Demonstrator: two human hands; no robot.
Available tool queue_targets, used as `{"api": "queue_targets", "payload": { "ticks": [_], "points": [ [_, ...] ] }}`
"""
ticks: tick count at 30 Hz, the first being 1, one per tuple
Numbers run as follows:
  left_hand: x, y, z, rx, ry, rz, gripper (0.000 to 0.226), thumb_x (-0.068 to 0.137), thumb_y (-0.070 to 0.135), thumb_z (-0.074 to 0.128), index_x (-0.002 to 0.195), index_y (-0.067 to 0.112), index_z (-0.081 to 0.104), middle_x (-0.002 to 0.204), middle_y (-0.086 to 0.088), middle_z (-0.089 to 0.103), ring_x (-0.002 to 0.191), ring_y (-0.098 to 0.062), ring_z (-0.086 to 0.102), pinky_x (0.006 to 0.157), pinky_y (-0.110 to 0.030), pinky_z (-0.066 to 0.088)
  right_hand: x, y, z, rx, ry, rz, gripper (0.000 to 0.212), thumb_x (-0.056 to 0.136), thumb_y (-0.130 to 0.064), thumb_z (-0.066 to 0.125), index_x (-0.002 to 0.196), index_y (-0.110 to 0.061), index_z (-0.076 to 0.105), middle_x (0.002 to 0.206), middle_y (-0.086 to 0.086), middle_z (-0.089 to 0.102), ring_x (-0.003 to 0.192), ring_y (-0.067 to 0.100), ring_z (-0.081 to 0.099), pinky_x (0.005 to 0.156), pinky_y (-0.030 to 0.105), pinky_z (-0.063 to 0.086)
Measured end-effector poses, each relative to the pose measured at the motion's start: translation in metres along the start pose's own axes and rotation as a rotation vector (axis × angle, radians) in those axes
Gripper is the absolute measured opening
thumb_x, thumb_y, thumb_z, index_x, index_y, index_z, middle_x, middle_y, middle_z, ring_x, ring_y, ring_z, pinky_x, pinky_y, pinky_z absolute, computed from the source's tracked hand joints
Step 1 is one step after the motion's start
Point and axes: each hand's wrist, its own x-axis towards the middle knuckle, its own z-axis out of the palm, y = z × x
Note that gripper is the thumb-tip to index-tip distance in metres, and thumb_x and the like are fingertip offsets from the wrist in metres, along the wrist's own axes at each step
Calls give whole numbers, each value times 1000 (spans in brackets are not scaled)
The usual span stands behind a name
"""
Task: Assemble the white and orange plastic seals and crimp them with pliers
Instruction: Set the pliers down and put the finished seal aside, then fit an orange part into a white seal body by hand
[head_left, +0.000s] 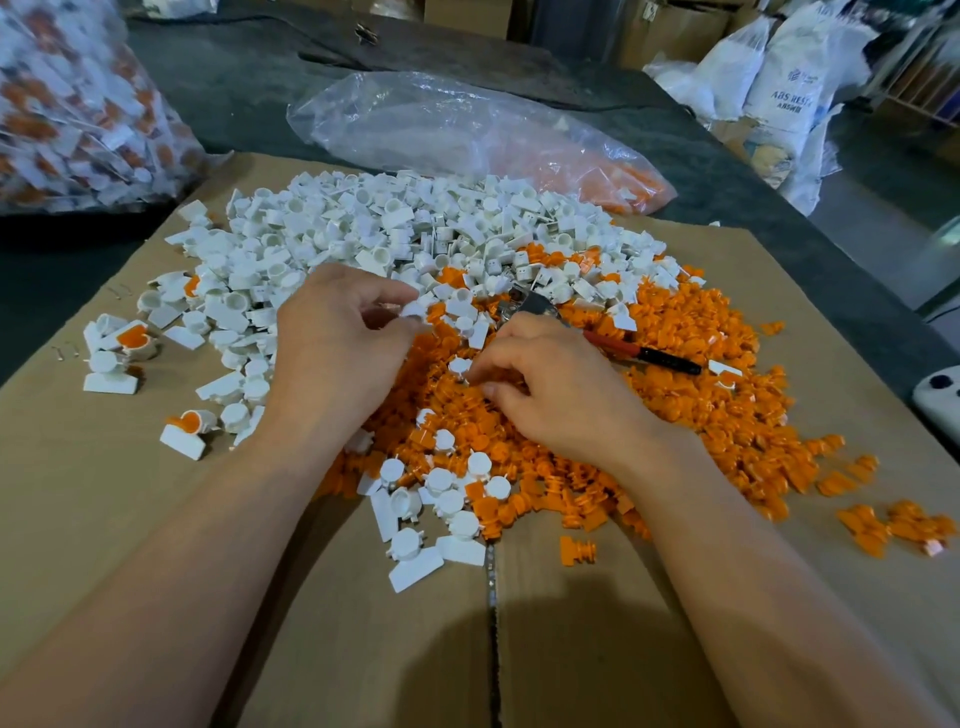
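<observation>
Left hand (337, 343): fingers curled, pinching a white seal body (413, 310) at the tips.
Right hand (556, 389): fingers bent down into the orange inserts (701, 395); whether it has caught anything is hidden, can't tell.
Pliers (644, 354): just beyond the right hand, head partly hidden behind it.
White pile (374, 234): far side of both hands, on the cardboard (597, 623).

A heap of small white plastic seal bodies (363, 234), cup-shaped with flat tags, is lying across the far left of the cardboard. A heap of orange plastic inserts (691, 374) is spreading to its right, the two mixing where they meet. Pliers (623, 349) with red and black handles are lying on the orange heap. One white piece (414, 310) is being held above the boundary. Assembled seals (136, 339), white with orange inside, are sitting apart at the left.
</observation>
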Motion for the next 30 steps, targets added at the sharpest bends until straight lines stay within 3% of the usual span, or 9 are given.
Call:
{"api": "queue_targets", "payload": {
  "ticks": [3,8,12,14,18,23,26,29,30],
  "points": [
    [-2,6,-3,-200,-69,-69,15,81,14,69,87,28,69,74,17,65,62,-2,60,54,-15,46,0,-1,1,8,3,-18,15,89,-16,57,101,-16,66,103,0,52,101,14,44,78,22,32],
    [-6,11,-2,-357,-189,-95,19,83,6,65,88,24,69,65,6,62,44,5,52,44,-3,36,-2,-1,1,101,52,1,10,91,-11,51,90,-20,48,85,-11,43,81,8,41,70,26,33],
    [-7,10,0,-372,-268,-106,27,75,3,72,84,28,67,74,3,63,61,1,55,58,-4,43,-4,2,-5,261,194,49,14,92,-9,47,90,-21,42,72,-14,45,64,2,45,58,23,35],
    [-6,10,0,-426,-280,-136,28,73,-3,72,78,23,64,69,3,59,56,1,54,56,-6,45,-4,2,-7,331,259,61,17,91,-7,47,88,-23,42,70,-9,49,62,3,48,55,20,35],
    [-8,11,-1,-482,-302,-137,27,77,-8,66,76,18,64,66,0,58,47,-1,55,49,-10,45,-6,0,-8,490,339,103,33,88,-4,47,79,-35,45,81,-5,58,73,22,62,65,36,48],
    [-11,12,0,-541,-395,-102,25,79,-7,64,84,18,66,78,-19,57,57,-12,67,53,-16,51,-7,-5,-9,567,421,60,39,84,-10,44,86,-47,57,84,-11,63,67,40,62,55,51,50],
    [-12,14,2,-541,-424,-94,24,78,-8,64,82,16,64,75,-17,55,54,-11,66,52,-15,50,-6,-3,-7,555,402,59,35,88,-6,47,91,-38,61,85,-13,65,70,29,66,63,45,54],
    [-11,12,4,-575,-401,-134,22,78,-8,64,83,14,65,68,-10,54,55,-13,67,54,-17,52,-5,-1,-5,601,377,70,26,90,-2,52,97,-25,63,85,-11,64,74,2,65,68,18,54],
    [-10,12,4,-592,-389,-149,21,78,-8,65,85,12,65,67,-9,52,56,-15,67,55,-18,53,-5,-1,-6,632,387,74,27,89,-2,54,93,-28,62,83,-13,63,73,0,65,69,16,53]
  ]
}}
